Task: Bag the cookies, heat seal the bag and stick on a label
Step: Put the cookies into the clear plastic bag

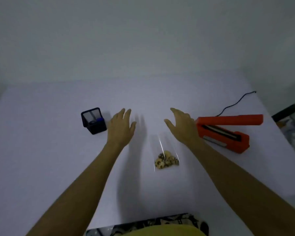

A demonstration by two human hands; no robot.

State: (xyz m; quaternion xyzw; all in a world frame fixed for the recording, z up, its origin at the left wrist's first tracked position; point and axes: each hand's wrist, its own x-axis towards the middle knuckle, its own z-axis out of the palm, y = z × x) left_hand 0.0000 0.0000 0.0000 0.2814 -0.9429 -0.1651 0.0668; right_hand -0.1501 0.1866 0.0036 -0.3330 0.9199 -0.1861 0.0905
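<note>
A clear plastic bag (162, 147) lies flat on the white table (58, 150), with several chocolate-chip cookies (166, 160) bunched at its near end. My left hand (121, 126) hovers open to the left of the bag's far end, fingers spread. To the right of the bag, my right hand (181, 125) is also open and holds nothing. An orange heat sealer (228, 132) sits just right of my right hand with its arm raised. No label is visible.
A black mesh pen holder (93, 120) with a blue-capped item stands left of my left hand. The sealer's black cord (235, 104) trails toward the table's far right corner. The table's right edge runs close behind the sealer.
</note>
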